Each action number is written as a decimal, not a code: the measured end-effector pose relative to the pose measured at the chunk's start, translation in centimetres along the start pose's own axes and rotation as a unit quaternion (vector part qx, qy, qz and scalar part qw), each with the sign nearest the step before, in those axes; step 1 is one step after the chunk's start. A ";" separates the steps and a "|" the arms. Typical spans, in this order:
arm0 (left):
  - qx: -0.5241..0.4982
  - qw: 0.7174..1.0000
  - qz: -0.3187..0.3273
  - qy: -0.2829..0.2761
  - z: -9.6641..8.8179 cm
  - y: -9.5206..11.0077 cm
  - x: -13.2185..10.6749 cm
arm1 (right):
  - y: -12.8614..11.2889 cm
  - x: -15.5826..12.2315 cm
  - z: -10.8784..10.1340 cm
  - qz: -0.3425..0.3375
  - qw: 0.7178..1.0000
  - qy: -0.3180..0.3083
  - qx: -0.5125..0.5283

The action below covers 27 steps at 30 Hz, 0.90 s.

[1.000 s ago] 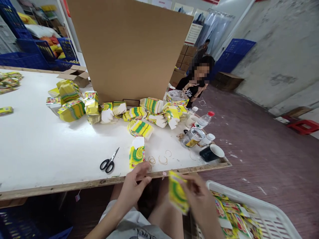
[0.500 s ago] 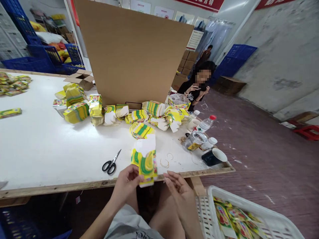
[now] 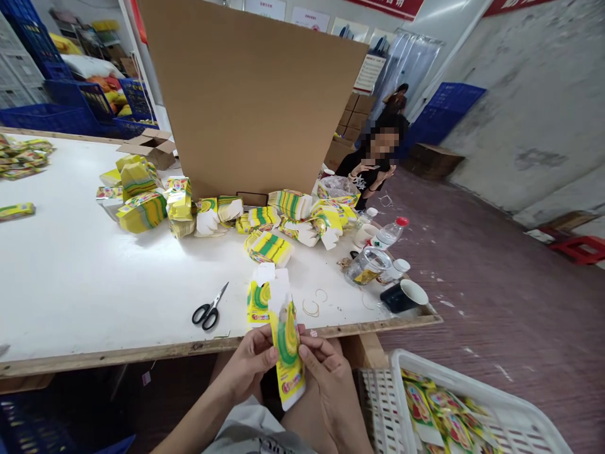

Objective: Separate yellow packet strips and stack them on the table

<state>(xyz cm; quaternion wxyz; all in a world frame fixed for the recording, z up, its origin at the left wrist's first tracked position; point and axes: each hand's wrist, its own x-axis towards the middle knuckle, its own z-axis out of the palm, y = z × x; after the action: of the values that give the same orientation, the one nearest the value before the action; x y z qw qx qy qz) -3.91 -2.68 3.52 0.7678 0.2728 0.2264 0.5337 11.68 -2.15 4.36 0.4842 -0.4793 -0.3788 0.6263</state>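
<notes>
A yellow and green printed carton (image 3: 287, 350), with a white flap at its top end, is upright between my two hands at the table's front edge. My left hand (image 3: 253, 362) grips its left side, thumb on the front. On the right side, my right hand (image 3: 326, 372) pinches the carton's edge between thumb and fingers. Just behind it another flat carton (image 3: 258, 302) lies on the table. Black-handled scissors (image 3: 210, 307) rest to the left, and thin rubber bands (image 3: 311, 308) lie to the right.
Bundles of folded cartons (image 3: 269, 248) line the table before a tall cardboard sheet (image 3: 255, 101). Bottles, a clear jar (image 3: 368, 267) and a dark mug (image 3: 404, 297) crowd the right corner. A white basket (image 3: 399, 403) of filled packs stands low right. A person (image 3: 366, 165) sits beyond.
The carton has come off the table toward me and turned more upright. My right hand, apart from it before, now grips its right side. Another carton is left lying behind.
</notes>
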 end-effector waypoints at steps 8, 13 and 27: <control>0.060 0.992 0.018 0.106 -0.5 -0.8 0.4 | 0.5 0.1 0.6 -0.001 0.999 0.029 -0.040; 0.157 0.965 0.076 0.194 -1.3 -1.2 0.7 | 1.3 -0.2 0.4 -0.045 0.987 0.046 -0.145; 0.219 0.973 0.042 0.060 -0.2 0.6 -0.9 | -1.1 0.4 -0.1 -0.092 0.986 -0.066 -0.125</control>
<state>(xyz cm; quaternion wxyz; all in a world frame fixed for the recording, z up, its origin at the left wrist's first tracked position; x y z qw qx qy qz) -4.70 -3.29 3.81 0.6515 0.4108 0.3715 0.5184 11.99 -1.49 5.32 0.4499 -0.4565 -0.5282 0.5570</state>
